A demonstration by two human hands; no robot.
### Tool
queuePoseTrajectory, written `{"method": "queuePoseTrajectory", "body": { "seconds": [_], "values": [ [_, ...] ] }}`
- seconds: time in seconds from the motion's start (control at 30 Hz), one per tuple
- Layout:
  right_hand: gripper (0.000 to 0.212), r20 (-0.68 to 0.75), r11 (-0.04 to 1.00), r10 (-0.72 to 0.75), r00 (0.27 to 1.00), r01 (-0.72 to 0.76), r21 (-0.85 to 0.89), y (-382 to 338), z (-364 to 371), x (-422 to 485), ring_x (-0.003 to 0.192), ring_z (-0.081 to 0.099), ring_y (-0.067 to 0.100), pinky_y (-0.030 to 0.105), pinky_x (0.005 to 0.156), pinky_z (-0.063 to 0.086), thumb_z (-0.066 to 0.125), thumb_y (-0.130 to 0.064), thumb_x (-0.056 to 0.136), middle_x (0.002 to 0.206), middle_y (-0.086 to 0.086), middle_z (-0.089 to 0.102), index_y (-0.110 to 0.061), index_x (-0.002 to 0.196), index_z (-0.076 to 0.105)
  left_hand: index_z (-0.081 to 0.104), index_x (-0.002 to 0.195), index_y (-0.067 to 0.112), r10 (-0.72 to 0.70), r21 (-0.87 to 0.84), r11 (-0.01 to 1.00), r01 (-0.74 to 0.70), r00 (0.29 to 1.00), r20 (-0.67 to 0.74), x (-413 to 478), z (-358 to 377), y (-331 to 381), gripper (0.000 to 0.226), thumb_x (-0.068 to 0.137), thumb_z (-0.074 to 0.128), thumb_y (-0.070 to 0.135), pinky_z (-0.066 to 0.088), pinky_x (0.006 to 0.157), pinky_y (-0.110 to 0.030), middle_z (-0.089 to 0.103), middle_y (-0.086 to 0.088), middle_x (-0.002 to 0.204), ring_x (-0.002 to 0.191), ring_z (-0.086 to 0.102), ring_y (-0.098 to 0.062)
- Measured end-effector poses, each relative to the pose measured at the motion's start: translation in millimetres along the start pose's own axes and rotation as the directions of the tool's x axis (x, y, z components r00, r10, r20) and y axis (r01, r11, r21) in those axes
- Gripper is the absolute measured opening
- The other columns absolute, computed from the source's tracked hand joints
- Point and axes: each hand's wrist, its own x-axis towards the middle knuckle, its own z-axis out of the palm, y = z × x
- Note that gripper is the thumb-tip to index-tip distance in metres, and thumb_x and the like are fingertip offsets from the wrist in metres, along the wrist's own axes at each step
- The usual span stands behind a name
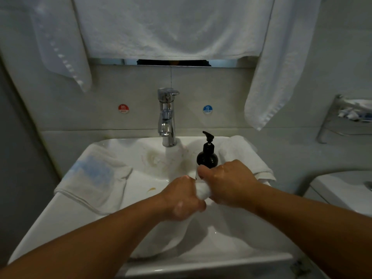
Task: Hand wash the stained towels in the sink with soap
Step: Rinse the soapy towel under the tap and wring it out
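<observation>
Two readable labels, both temperature marks.
We read "HOT" on the round red sticker (123, 108) left of the tall chrome faucet (167, 117) and "COLD" on the round blue sticker (207, 109) to its right, each under a Chinese character; both sit on the pale wall tile (80, 97) above the white ceramic sink (124, 146).

Open passage, from my view: bare sink (141, 178) floor left of centre. Obstacles: faucet (168, 117) at back; soap bottle (207, 158) just right of it; blue-stained towel (90, 178) draped on left rim, folded towel (241, 156) on right; left hand (181, 200) and right hand (227, 182) gripping twisted towel (203, 193) mid-basin.
</observation>
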Motion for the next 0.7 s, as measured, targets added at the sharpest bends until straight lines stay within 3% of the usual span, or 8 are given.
{"method": "queuePoseTrajectory", "body": {
  "seconds": [0.1,0.23,0.33,0.43,0.5,0.6,0.7],
  "values": [
    [0.053,-0.079,1.000,-0.017,0.997,0.015,-0.019,1.3,2.1,0.0,0.034,0.048,0.017,0.023,0.045,0.024,0.089,-0.029,0.053,0.052,-0.004,0.058,-0.022,0.090,0.051,0.063,0.079,0.017,-0.055,-0.079,0.995,0.054,0.999,0.000,-1.6,-0.1,4.2,0.017,0.071,0.077,0.024,0.045,0.056,-0.027,0.065,0.000,0.074,0.063,0.060,-0.016],
    [0.065,-0.180,0.999,-0.013,0.983,0.003,-0.052,2.8,5.0,1.0,0.033,0.046,0.018,0.023,0.049,0.021,0.089,-0.027,0.051,0.051,-0.005,0.058,-0.023,0.093,0.039,0.068,0.078,0.013,-0.103,-0.239,0.966,0.099,0.995,-0.005,-5.1,-0.8,8.2,0.026,0.059,0.075,0.029,0.051,0.061,-0.037,0.067,-0.003,0.072,0.064,0.061,-0.019],
    [0.065,-0.197,0.999,0.018,0.980,-0.023,-0.027,4.2,3.6,-1.0,0.034,0.049,0.017,0.022,0.049,0.022,0.092,-0.032,0.052,0.054,-0.005,0.061,-0.024,0.094,0.042,0.070,0.082,0.012,-0.093,-0.277,0.956,0.095,0.995,0.021,-5.0,-4.5,8.8,0.033,0.056,0.075,0.032,0.057,0.067,-0.045,0.068,-0.006,0.072,0.065,0.063,-0.022],
    [0.050,-0.100,0.996,0.088,0.991,-0.087,0.012,-0.5,-6.9,-3.5,0.048,0.060,0.013,0.024,0.054,0.031,0.088,-0.042,0.064,0.067,-0.006,0.068,-0.027,0.098,0.056,0.072,0.093,0.019,0.000,-0.218,0.976,0.009,0.999,0.043,-4.6,-10.3,6.7,0.035,0.064,0.082,0.038,0.060,0.079,-0.049,0.074,-0.002,0.085,0.078,0.070,-0.020],
    [0.032,0.044,0.984,0.170,0.984,-0.172,0.048,0.8,-16.3,-3.9,0.066,0.064,0.014,0.026,0.063,0.034,0.074,-0.042,0.078,0.080,-0.006,0.070,-0.032,0.105,0.060,0.068,0.103,0.029,0.074,-0.167,0.984,-0.061,0.995,0.070,-5.4,-17.1,1.0,0.045,0.066,0.087,0.046,0.061,0.079,-0.039,0.073,0.006,0.093,0.083,0.071,-0.014],
    [0.025,0.083,0.952,0.274,0.958,-0.283,0.120,10.2,-17.9,-10.8,0.072,0.062,0.013,0.028,0.063,0.040,0.067,-0.037,0.080,0.081,-0.008,0.069,-0.034,0.105,0.064,0.066,0.106,0.034,0.109,-0.061,0.993,-0.103,0.990,0.093,-8.1,-24.4,-10.3,0.055,0.060,0.092,0.046,0.059,0.073,-0.027,0.072,0.011,0.095,0.083,0.069,-0.006],
    [0.028,0.209,0.917,0.276,0.938,-0.323,0.236,23.0,-21.4,-16.1,0.077,0.065,0.010,0.030,0.068,0.052,0.071,-0.038,0.077,0.083,-0.011,0.069,-0.036,0.104,0.068,0.070,0.109,0.029,0.137,0.127,0.983,-0.133,0.990,-0.020,-7.2,-17.1,-12.2,0.050,0.064,0.089,0.036,0.059,0.075,-0.032,0.073,0.006,0.097,0.084,0.068,-0.014]
  ]
}}
